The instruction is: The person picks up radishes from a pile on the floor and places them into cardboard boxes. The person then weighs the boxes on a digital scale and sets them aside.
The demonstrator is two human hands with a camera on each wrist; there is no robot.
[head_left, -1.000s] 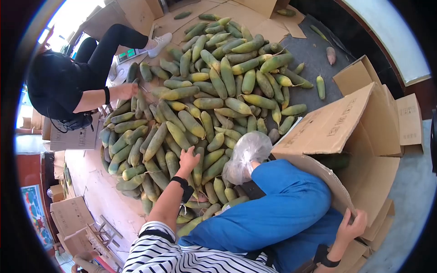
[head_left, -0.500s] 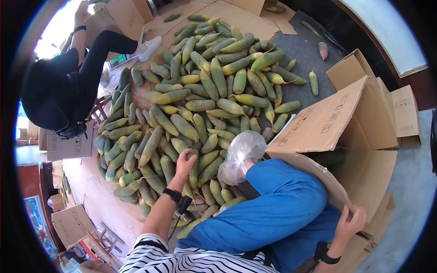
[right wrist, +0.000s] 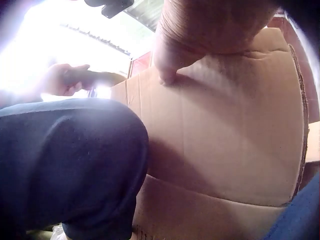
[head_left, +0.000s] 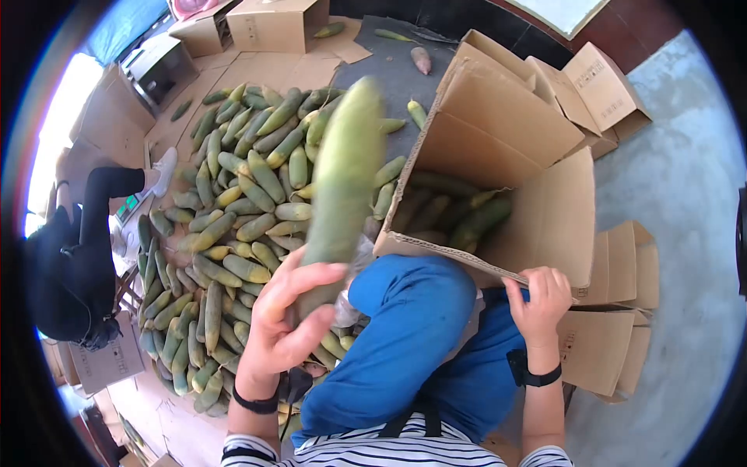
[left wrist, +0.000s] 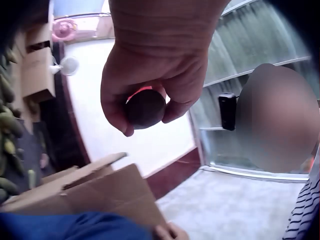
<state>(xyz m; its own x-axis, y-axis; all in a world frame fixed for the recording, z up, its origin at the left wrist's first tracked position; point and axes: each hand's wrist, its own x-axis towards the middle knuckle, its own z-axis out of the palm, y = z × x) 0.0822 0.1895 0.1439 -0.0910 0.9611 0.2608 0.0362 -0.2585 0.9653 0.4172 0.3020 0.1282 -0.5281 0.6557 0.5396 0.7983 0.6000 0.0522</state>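
Note:
My left hand (head_left: 284, 323) grips a long green radish (head_left: 346, 171) by its lower end, thumb on one side and fingers on the other. The radish points away from me, raised above the pile and left of the cardboard box (head_left: 545, 222). In the left wrist view the radish's dark round end (left wrist: 146, 108) shows between thumb and fingers. My right hand (head_left: 539, 303) pinches the near edge of the open box. From the right wrist, that hand (right wrist: 210, 35) is over the top of the cardboard wall (right wrist: 225, 125). Several radishes (head_left: 486, 222) lie inside the box, partly in shadow.
A large heap of green radishes (head_left: 249, 202) covers the floor ahead and left. My blue-trousered knee (head_left: 420, 288) is against the box. Another person in black (head_left: 74, 268) sits at the far left near a scale (head_left: 127, 208). More cartons (head_left: 603, 342) stand at the right.
My left hand has gone from the pile to a raised position, now with a radish in it. The view has turned right, toward the box. My right hand stays on the box edge.

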